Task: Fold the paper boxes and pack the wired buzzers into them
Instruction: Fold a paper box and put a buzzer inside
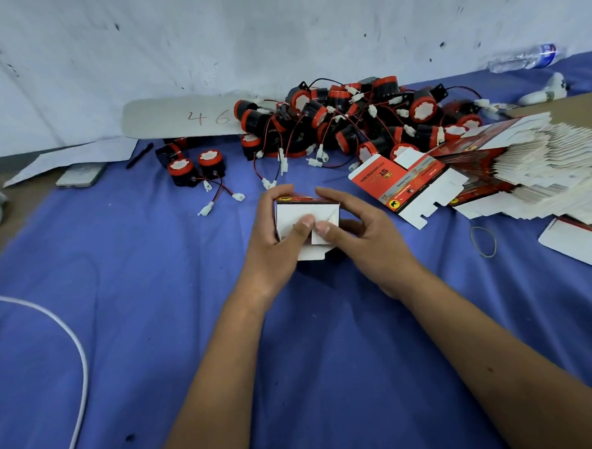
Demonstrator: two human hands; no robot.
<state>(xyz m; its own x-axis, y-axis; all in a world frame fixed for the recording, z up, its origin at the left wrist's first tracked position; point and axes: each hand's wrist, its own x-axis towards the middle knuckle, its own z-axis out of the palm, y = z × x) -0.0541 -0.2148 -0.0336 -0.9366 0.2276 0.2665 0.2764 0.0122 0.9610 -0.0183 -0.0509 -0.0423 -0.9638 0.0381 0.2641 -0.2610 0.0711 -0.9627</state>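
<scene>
Over blue cloth (154,300), left hand (271,239) and right hand (367,234) grip paper box (297,214).

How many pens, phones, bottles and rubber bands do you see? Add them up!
Pen: 1
Phone: 1
Bottle: 1
Rubber band: 1
Total: 4

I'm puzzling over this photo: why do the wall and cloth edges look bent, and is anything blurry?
Head view: the wide lens bows the wall and cloth toward the edges; light is soft and even, with faint shadows under both hands; the box is fairly sharp, the bottle smeared.
</scene>
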